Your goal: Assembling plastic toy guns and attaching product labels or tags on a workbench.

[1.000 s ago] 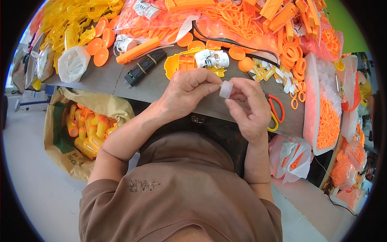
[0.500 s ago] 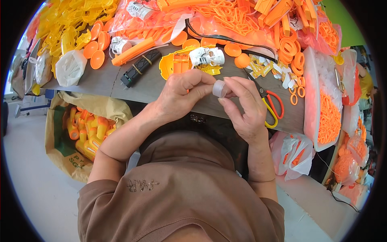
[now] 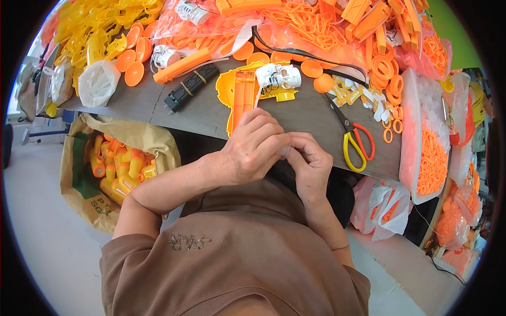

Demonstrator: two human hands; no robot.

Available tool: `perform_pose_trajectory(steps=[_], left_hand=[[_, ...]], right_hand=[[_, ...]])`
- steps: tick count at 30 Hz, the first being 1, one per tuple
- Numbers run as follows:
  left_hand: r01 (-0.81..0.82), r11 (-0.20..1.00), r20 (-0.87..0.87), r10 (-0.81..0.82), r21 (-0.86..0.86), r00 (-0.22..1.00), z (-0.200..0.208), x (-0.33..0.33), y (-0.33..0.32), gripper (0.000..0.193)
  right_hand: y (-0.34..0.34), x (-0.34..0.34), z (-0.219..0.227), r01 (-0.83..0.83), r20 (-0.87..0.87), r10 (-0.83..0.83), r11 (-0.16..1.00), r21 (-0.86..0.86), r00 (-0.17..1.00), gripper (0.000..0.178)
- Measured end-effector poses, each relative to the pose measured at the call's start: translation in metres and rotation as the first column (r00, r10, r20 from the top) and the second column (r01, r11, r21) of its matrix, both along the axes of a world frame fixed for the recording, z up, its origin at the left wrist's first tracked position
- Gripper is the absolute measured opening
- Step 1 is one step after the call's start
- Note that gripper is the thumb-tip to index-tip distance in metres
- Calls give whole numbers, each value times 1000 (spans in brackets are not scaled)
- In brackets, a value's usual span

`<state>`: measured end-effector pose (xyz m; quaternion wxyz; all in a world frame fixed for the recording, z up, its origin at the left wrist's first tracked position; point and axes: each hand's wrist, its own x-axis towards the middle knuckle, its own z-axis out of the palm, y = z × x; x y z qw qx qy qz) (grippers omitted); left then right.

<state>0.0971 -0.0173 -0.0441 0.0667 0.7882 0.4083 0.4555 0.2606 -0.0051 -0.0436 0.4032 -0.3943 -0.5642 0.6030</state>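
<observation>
In front of my waist, just off the table's near edge, my left hand [image 3: 249, 150] and my right hand [image 3: 311, 164] meet with fingers pinched together. Between them is a small translucent plastic ring or cap [image 3: 284, 151], mostly covered by the fingers. Beyond my left hand a yellow plastic shell half [image 3: 225, 94] lies on the table, holding an orange compartment piece [image 3: 243, 97]. A white motor-like unit [image 3: 284, 76] with dark wires rests on the shell's right part.
Scissors [image 3: 358, 151] with red and yellow handles lie right, beside orange rings [image 3: 388, 136]. A black part [image 3: 191, 88] with a rubber band sits left. Orange and yellow parts are heaped behind. A clear bin [image 3: 409, 158] stands right; a paper bag [image 3: 79, 174] of yellow-orange pieces stands lower left.
Both hands have come down toward my body with the translucent piece, and the fingers now close over it. More of the yellow shell and orange piece shows.
</observation>
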Motion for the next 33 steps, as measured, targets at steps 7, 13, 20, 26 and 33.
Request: perform_pose_trajectory(steps=[7, 13, 20, 26, 33], left_hand=[[-18, 999, -104, 22, 42, 994, 12, -17, 36, 28], [-75, 995, -67, 70, -65, 995, 11, -35, 66, 31], [21, 973, 52, -9, -230, 999, 6, -37, 66, 36], [53, 957, 65, -36, -285, 997, 18, -40, 61, 36], [61, 943, 4, -63, -327, 998, 22, -47, 63, 29]], right_hand=[[21, 7, 8, 100, 135, -139, 960, 263, 981, 7], [42, 40, -1, 70, 21, -71, 997, 39, 997, 9], [88, 17, 0, 8, -270, -72, 973, -233, 960, 21], [83, -14, -2, -128, -10, 127, 984, -121, 992, 12], [66, -22, -4, 1, 333, -213, 844, 537, 919, 13]])
